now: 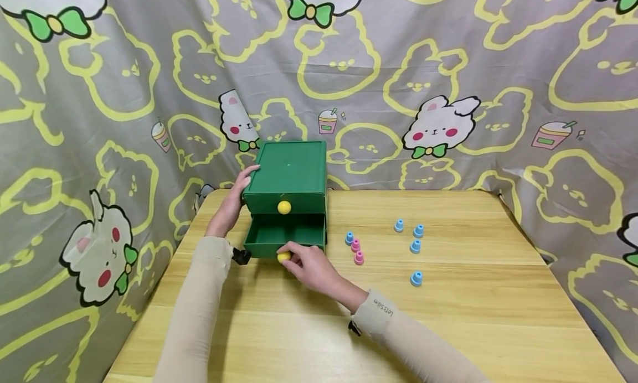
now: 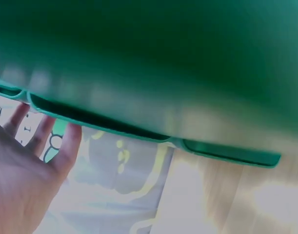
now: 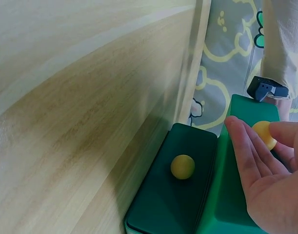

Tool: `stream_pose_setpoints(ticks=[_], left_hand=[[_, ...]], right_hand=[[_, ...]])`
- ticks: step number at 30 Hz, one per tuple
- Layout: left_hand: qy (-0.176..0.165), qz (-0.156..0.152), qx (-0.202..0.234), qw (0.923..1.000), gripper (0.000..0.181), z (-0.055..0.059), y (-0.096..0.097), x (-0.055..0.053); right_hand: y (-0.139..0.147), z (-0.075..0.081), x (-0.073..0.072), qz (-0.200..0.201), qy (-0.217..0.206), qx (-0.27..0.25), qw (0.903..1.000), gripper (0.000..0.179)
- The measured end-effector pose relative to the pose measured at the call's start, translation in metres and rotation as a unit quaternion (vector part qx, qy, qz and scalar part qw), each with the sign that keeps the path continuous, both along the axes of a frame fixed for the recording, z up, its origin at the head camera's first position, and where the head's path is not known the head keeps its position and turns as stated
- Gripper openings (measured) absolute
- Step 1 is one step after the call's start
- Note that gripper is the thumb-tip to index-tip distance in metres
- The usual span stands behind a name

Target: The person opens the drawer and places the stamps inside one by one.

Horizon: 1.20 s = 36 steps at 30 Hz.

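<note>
A green drawer cabinet (image 1: 289,167) with round yellow knobs stands on the table. One drawer (image 1: 286,238), below the top one, is pulled out, and nothing shows inside it. My right hand (image 1: 311,267) pinches that drawer's yellow knob (image 3: 262,133) between thumb and fingers. Closer to the tabletop, the right wrist view shows another drawer front (image 3: 158,202) with its own knob (image 3: 182,166). Against the cabinet's left side rests my left hand (image 1: 234,200). The left wrist view has its extended fingers (image 2: 68,146) at the cabinet's edge, their tips partly hidden.
Right of the cabinet, several small blue stepped pegs (image 1: 416,278) and two pink ones (image 1: 359,257) stand scattered on the wooden table (image 1: 468,322). A patterned curtain (image 1: 359,89) hangs behind and beside the table.
</note>
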State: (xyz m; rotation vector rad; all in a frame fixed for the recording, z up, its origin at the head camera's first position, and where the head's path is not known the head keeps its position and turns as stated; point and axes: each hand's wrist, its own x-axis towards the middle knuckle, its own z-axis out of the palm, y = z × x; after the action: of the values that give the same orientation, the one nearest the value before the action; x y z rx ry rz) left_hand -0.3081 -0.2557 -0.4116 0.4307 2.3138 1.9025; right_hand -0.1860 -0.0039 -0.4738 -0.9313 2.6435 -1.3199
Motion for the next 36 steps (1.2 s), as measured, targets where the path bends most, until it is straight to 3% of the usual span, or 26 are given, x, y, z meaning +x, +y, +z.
stream_pose_setpoints(ticks=[4, 23, 36], left_hand=[[-0.002, -0.005, -0.019, 0.9998, 0.053, -0.01, -0.008, -0.008], [-0.011, -0.013, -0.049, 0.9986, 0.055, -0.006, -0.012, -0.008], [-0.018, -0.021, -0.045, 0.9986, 0.053, -0.002, -0.012, -0.007]], right_hand=[[0.0, 0.0, 0.0, 0.003, 0.0, -0.002, 1.0, 0.022], [0.001, 0.004, 0.01, 0.014, -0.001, 0.014, 0.9998, 0.022], [0.003, 0.005, 0.015, 0.025, -0.004, 0.019, 0.9995, 0.027]])
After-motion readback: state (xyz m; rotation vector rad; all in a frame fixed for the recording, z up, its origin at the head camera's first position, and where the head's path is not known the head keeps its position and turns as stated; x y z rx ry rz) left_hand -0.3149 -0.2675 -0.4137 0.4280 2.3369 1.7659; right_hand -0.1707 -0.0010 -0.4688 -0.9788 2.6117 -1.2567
